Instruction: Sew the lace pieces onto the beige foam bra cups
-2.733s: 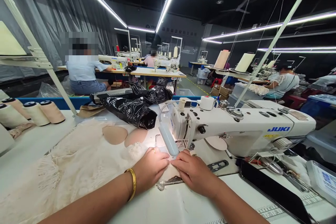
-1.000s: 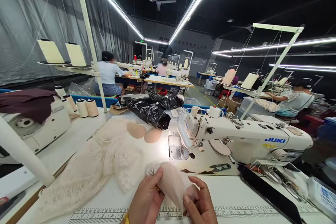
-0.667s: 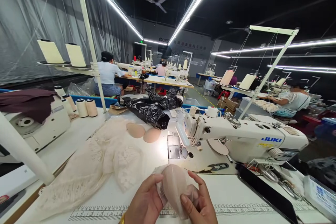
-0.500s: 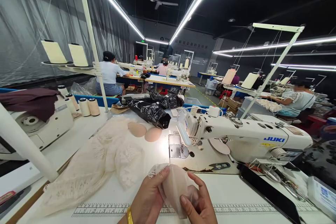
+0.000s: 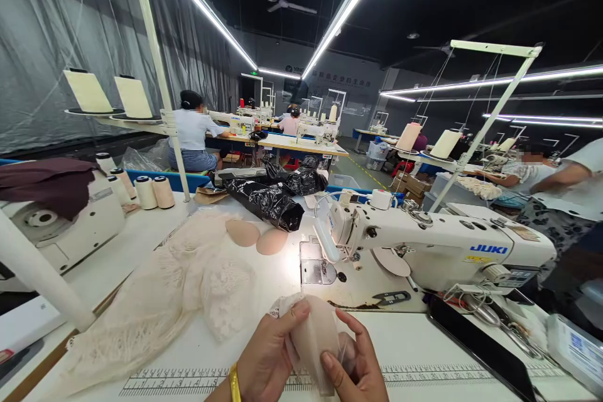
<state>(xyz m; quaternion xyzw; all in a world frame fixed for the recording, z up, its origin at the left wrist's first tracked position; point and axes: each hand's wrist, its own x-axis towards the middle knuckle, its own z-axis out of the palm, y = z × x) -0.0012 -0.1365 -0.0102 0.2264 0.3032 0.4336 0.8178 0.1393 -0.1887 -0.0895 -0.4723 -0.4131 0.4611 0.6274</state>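
Between my hands is a beige bra cup [image 5: 316, 334] in sheer fabric, with a lace edge at its upper left. My left hand [image 5: 267, 352] grips its left side, thumb on top; a yellow band circles that wrist. On the lower right, my right hand [image 5: 354, 365] pinches the cup between thumb and fingers, index finger raised beside it. The fingertips behind the fabric are partly hidden. Just beyond my hands stands a white sewing machine [image 5: 438, 248], its lamp lighting the needle plate [image 5: 316, 271]. To the left lies a pile of cream lace fabric [image 5: 155, 301].
Two loose beige pads [image 5: 272, 241] lie near a black plastic bag [image 5: 264, 201]. Thread snips [image 5: 392, 297] rest by the machine, with a black phone [image 5: 480, 342] at right. A printed ruler [image 5: 164, 380] runs along the front edge. Thread cones [image 5: 146, 193] stand left. Co-workers sit beyond.
My hands keep their grip on the bra cup and have barely moved. The view has shifted slightly. A standing person in a white top has come into view at the far right.
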